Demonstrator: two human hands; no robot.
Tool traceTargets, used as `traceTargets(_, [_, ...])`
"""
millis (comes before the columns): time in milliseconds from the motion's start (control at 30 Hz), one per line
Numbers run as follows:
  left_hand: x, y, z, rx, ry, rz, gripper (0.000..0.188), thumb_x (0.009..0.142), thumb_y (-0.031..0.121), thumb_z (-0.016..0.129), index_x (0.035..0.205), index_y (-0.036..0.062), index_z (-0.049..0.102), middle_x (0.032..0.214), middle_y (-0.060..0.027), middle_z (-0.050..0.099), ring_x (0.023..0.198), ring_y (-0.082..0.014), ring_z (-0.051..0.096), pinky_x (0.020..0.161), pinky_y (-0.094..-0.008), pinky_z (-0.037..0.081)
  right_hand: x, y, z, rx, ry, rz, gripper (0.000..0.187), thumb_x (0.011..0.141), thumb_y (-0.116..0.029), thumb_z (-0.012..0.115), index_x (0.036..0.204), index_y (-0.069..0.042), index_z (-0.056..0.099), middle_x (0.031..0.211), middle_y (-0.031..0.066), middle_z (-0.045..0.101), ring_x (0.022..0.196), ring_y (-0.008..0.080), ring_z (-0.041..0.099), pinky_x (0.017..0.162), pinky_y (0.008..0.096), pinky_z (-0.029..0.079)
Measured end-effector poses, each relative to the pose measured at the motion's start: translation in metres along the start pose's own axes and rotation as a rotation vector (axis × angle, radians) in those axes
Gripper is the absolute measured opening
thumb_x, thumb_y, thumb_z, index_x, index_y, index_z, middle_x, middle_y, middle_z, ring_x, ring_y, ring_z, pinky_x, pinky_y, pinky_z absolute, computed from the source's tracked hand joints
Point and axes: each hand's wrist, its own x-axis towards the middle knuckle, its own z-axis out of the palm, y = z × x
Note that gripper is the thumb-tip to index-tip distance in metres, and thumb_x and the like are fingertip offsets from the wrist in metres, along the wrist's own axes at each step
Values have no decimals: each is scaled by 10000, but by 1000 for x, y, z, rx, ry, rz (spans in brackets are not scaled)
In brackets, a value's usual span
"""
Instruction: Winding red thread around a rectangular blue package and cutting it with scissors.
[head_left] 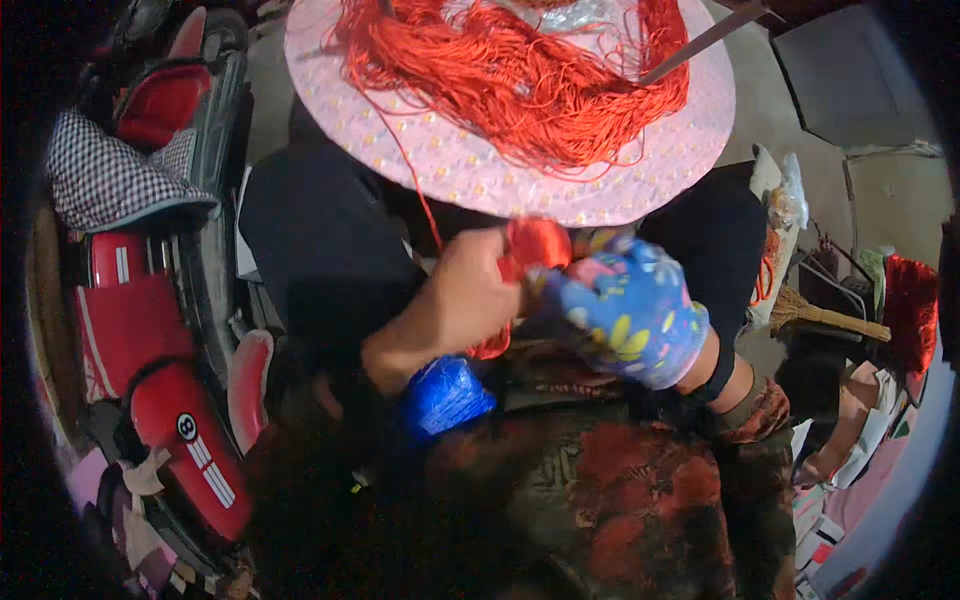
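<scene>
A loose skein of red cord (540,95) lies on a round pink board (470,185) in front of me. One strand runs from it over the board's edge down to my left hand (465,285). That hand is bare, with its fingers closed around a wound bundle of red cord (538,243). My right hand (630,310), in a blue flowered glove, is closed right beside the bundle. Its fingertips are blurred, so what they grip is hidden. More red shows just below my left hand. A crinkled, shiny blue thing (445,398) is by my left wrist.
A thin rod (705,45) slants up from the board's right side. At the left stands a red and black motorbike or scooter (185,440) with a checked cloth (120,175) on it. A straw hand broom (830,318) and assorted clutter lie at the right.
</scene>
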Motion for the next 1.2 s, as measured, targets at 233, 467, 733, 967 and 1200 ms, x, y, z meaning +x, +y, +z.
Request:
traceTargets(233, [-12, 26, -4, -535, 61, -173, 195, 873, 228, 662, 883, 86, 529, 608, 56, 440, 513, -65, 468, 572, -286, 487, -23, 24, 50, 848, 79, 410, 235, 852, -118, 650, 1076, -57, 619, 902, 89, 656, 812, 229, 642, 790, 322, 489])
traceTargets(467, [-8, 25, -1, -747, -27, -301, 180, 913, 262, 624, 852, 118, 534, 592, 63, 419, 510, -57, 435, 549, -267, 449, -12, 33, 34, 1549, 255, 362, 125, 883, -147, 634, 873, -24, 614, 851, 51, 629, 813, 148, 596, 750, 292, 489])
traceTargets(733, [-5, 26, 2, -684, -2, -241, 182, 909, 263, 625, 866, 95, 569, 614, 37, 488, 525, -63, 478, 556, -257, 451, -11, 32, 40, 1888, 278, 642, 143, 865, -179, 650, 916, -50, 620, 807, -1, 615, 704, 89, 553, 624, 243, 445])
traceTargets(967, [-8, 18, 5, 449, -165, 338, 276, 819, 181, 704, 1027, 16, 627, 736, -94, 633, 645, -172, 611, 636, -358, 502, -1, 70, 25, 1000, -5, 477, 169, 824, -216, 646, 855, -51, 670, 779, 47, 659, 717, 145, 624, 690, 300, 497])
traceTargets(1200, [-5, 10, 3, 276, -68, 31, 251, 799, 89, 662, 1022, -19, 623, 886, -190, 674, 821, -270, 675, 752, -357, 510, 5, 18, 14, 116, -11, 10, 296, 756, -171, 655, 1041, -118, 600, 798, 93, 594, 736, 302, 630, 604, 383, 504])
